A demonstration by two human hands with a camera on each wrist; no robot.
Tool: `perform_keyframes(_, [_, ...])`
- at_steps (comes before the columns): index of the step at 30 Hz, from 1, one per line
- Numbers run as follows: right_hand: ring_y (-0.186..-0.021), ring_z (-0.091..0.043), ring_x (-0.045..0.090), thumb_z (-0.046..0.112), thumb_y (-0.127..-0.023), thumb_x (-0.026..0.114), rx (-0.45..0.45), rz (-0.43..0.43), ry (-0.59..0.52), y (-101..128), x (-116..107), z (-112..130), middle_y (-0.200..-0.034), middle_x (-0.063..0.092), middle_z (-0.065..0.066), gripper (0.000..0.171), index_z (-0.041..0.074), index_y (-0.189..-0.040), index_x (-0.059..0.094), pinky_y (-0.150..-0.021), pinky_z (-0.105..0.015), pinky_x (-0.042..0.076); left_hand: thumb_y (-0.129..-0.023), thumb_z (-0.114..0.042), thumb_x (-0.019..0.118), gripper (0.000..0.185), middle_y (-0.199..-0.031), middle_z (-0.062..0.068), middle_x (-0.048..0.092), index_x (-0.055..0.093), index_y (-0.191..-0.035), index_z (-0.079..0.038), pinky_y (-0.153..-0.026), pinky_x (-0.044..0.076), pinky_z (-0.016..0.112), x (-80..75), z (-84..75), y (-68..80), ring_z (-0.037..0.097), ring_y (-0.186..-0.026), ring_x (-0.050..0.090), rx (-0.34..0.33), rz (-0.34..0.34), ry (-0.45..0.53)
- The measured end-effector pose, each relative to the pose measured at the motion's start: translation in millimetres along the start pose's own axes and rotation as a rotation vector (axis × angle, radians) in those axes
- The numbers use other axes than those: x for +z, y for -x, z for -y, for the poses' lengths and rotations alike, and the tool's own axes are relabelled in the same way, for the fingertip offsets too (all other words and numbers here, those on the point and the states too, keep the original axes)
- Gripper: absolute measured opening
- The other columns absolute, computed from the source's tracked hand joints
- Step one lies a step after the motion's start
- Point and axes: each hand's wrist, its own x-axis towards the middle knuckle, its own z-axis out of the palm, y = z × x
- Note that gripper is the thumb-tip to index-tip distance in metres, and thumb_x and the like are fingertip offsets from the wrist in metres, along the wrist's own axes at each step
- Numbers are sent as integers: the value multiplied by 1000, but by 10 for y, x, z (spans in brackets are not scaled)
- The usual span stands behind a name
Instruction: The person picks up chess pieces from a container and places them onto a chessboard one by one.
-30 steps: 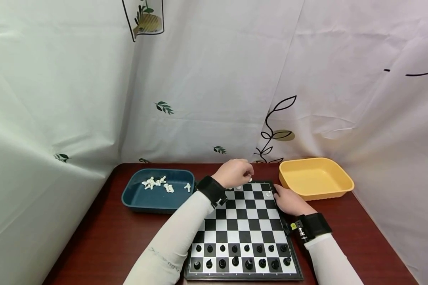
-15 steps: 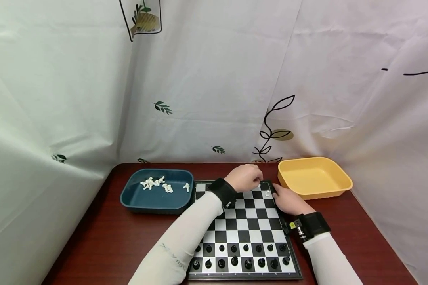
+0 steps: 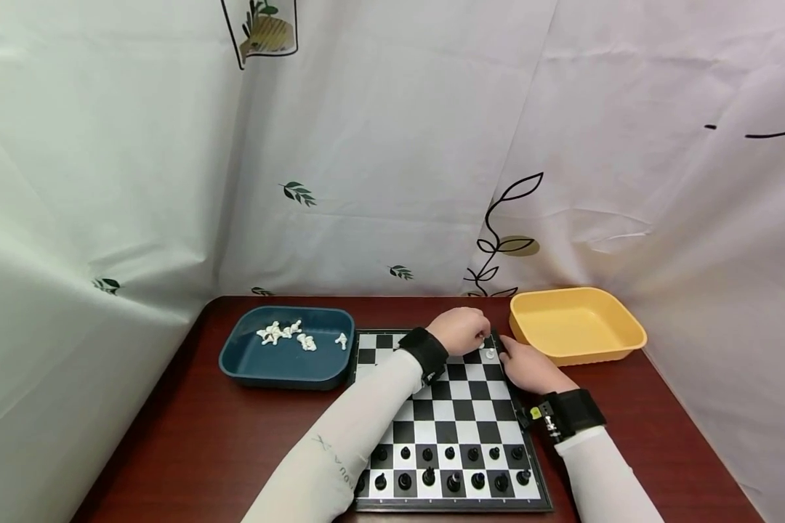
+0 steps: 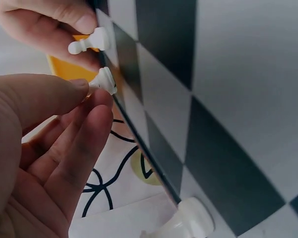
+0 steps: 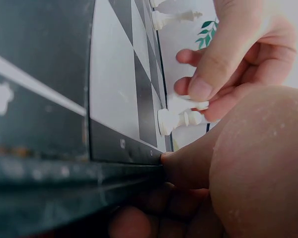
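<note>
My left hand [image 3: 461,331] is at the far right corner of the chessboard [image 3: 402,430], pinching a small white chess piece [image 4: 106,80] between thumb and fingertips. Its base is close over the squares, and the fingers cover its top. Right beside it stands a white pawn [image 4: 93,40] on the corner area, also seen in the right wrist view. My right hand [image 3: 530,369] grips the board's right edge near that corner, thumb on top and fingers curled below. Another white piece [image 4: 186,220] stands farther along the back row.
Left of the board, a dark blue tray [image 3: 281,379] holds several white chess pieces [image 3: 271,333]. A yellow tray [image 3: 578,357] stands behind my right hand. Several black chess pieces [image 3: 454,480] fill the two near rows. A white cloth [image 3: 379,145] hangs behind the table.
My left hand has moved right along the far row with the white chess piece, down to the spot beside the corner pawn. My right hand has stayed on the board's edge.
</note>
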Motion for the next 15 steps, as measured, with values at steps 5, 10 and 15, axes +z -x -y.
perform_keyframes(5, [-124, -45, 70, 16, -115, 47, -39, -27, 11, -21, 34, -51, -142, 66, -35, 49, -13, -155, 51, -106, -64, 53, -107, -13, 73, 15, -114, -3, 78, 86, -115, -16, -95, 55, 21, 52, 35, -28, 10, -106, 71, 7, -6, 11])
perform_keyframes(10, [-124, -45, 70, 20, -116, 47, -59, -33, 4, -41, 41, -94, -142, 67, -33, 51, -12, -156, 52, -106, -65, 53, -107, -12, 74, 15, -112, -3, 79, 86, -115, -16, -95, 54, 20, 70, 69, -64, 10, -105, 71, 2, -19, 23])
perform_keyframes(15, [-127, -48, 68, 17, -115, 47, -54, -30, 5, -38, 43, -95, -145, 64, -36, 51, -13, -156, 51, -107, -66, 52, -107, -13, 75, 15, -113, -4, 79, 86, -116, -17, -97, 54, 20, 78, 60, -82, 9, -107, 71, -9, -22, 19])
